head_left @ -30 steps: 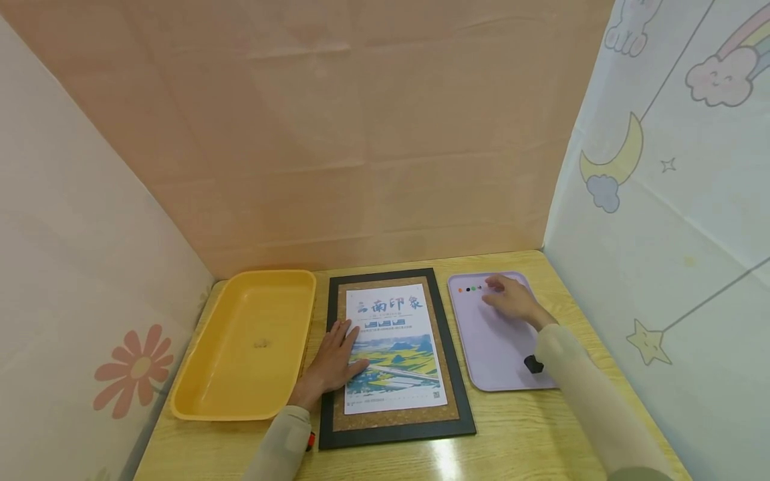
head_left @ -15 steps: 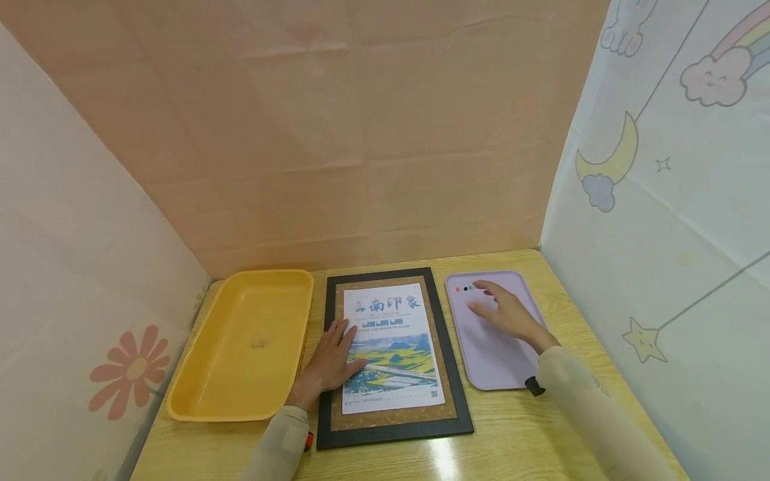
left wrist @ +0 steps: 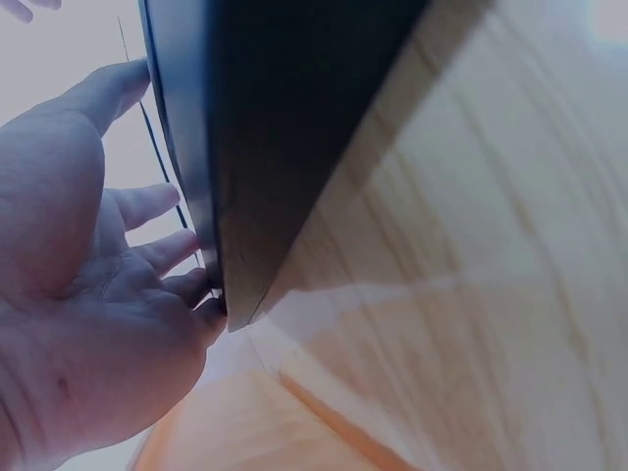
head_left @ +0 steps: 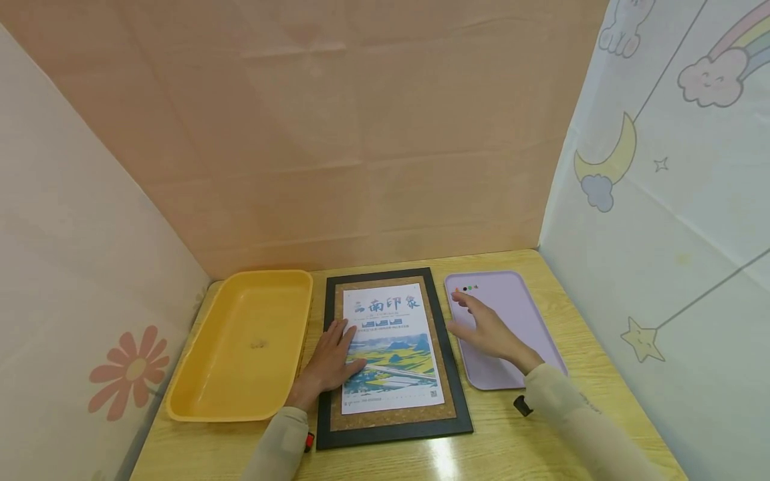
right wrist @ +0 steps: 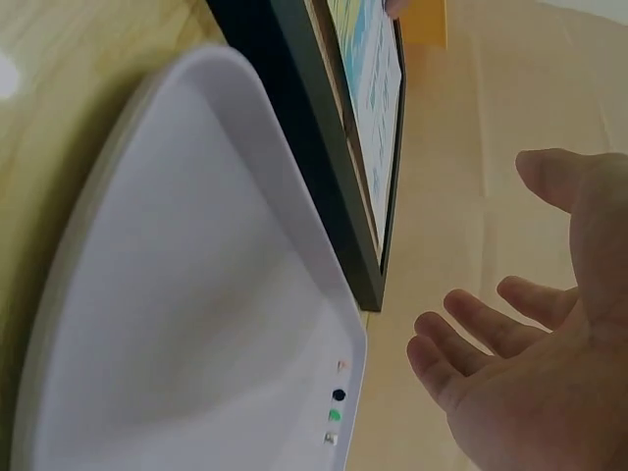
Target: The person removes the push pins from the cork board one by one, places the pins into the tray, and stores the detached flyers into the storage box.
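My left hand [head_left: 327,361] lies spread on the left side of a printed landscape poster [head_left: 394,354], its thumb on the sheet. The poster rests on a cork board [head_left: 391,419] with a black frame [head_left: 397,437]. In the left wrist view the fingers [left wrist: 157,201] overlap the frame's edge. My right hand [head_left: 490,331] hovers over the left side of a lilac tray [head_left: 511,294], thumb apart from the fingers. In the right wrist view this hand [right wrist: 549,363] shows nothing between its fingers. Several tiny coloured pieces [head_left: 464,288] lie in a row near the tray's far edge.
A deep yellow basin [head_left: 277,272] stands left of the board. Wood-grain table [head_left: 499,441] shows around everything. A beige wall [head_left: 373,167] rises behind, with pale printed walls [head_left: 650,220] at both sides. A black piece [head_left: 523,405] hangs at the right cuff.
My right hand has moved left and nearer across the tray, from the far right to the tray's left side, uncovering the coloured pieces. The left hand stays put on the poster.
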Demonstrator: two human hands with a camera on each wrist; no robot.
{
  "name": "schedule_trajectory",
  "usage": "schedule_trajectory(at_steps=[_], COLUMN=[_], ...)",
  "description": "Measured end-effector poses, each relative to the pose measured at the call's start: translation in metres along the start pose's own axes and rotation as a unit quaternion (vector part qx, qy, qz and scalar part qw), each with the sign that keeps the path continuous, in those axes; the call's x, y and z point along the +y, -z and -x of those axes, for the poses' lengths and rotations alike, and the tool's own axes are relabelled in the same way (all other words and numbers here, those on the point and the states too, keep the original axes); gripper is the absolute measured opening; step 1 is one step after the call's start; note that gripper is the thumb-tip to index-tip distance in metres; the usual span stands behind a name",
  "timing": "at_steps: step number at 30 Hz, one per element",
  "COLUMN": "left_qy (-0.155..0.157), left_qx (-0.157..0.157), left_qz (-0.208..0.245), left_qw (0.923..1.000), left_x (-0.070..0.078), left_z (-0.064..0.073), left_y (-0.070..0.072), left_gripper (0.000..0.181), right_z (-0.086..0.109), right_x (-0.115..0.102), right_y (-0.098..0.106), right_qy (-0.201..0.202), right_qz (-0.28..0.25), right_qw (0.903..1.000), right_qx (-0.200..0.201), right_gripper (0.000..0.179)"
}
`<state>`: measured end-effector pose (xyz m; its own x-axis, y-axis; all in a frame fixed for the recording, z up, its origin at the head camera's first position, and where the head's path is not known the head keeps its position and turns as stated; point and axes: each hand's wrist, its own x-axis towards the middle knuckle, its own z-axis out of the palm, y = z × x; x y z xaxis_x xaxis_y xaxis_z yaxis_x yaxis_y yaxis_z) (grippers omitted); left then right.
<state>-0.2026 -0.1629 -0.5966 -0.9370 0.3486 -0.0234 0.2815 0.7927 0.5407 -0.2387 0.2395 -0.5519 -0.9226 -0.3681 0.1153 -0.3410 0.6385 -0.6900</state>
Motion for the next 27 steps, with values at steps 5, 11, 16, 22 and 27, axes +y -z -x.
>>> schedule_trajectory(at_steps=[5,11,16,22,27], left_qy=[0.011,0.015,0.017,0.054,0.081], left_qx=[0.007,0.022,0.034,0.052,0.075], left_qz=[-0.008,0.001,0.055,0.117,0.147], left_qw=[0.9999,0.9996,0.9978,0.9903,0.983], left_x=[0.006,0.005,0.008,0.015,0.02], left_z=[-0.001,-0.004,-0.004,-0.004,-0.005], left_y=[0.003,0.005,0.007,0.012,0.015], left_gripper=[0.087,0.086,0.084,0.085,0.088], right_z=[0.002,0.002,0.0,-0.002,-0.005], right_x=[-0.009,-0.015,-0.018,-0.023,-0.027], right_y=[-0.011,-0.021,-0.028,-0.036,-0.039], right_qy=[0.011,0.023,0.022,0.014,-0.002], right_qz=[-0.01,-0.034,-0.038,-0.039,-0.037], right_qw=[0.9998,0.9991,0.9989,0.9988,0.9989], right_qx=[-0.011,-0.009,-0.017,-0.024,-0.031], right_gripper=[0.077,0.074,0.074,0.07,0.068])
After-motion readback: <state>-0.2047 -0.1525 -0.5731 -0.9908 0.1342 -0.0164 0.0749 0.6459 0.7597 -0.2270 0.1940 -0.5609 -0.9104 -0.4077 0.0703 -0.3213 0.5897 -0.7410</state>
